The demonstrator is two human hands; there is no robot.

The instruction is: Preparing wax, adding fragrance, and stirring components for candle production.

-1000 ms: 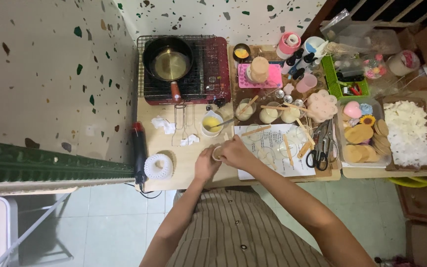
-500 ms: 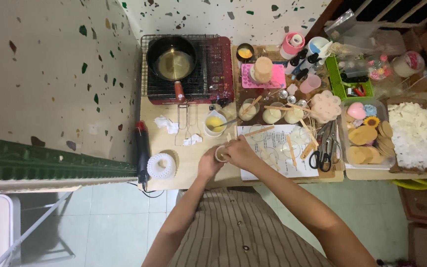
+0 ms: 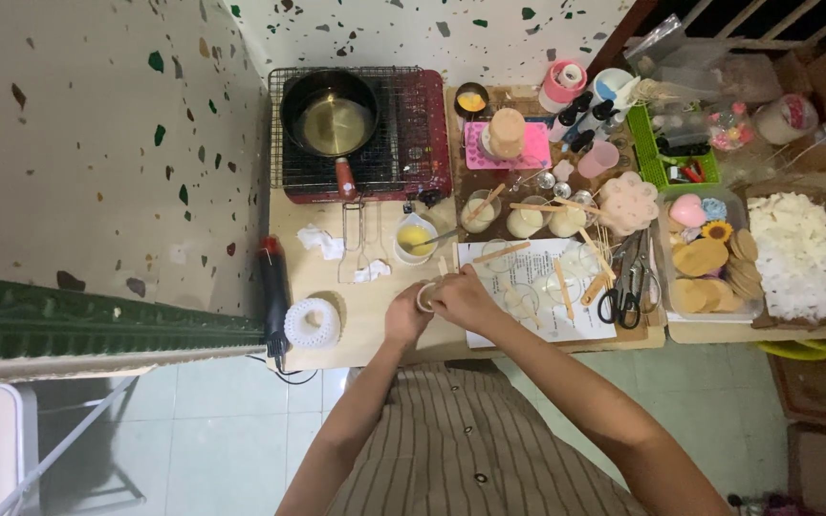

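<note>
Small round pale cup (image 3: 423, 295); left hand (image 3: 405, 318) and right hand (image 3: 464, 298) fingers grasping it.

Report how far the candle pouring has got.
Done: three glasses on the tray look filled with pale wax. In hand: left hand and right hand grip a small cup at the table edge. Left: several empty glasses stand on the paper.

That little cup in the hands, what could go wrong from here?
The cup sits near the table edge between the left hand and right hand; a slip might drop it. The sticks and glasses stand close by the right hand, so an elbow swing could topple them.
</note>
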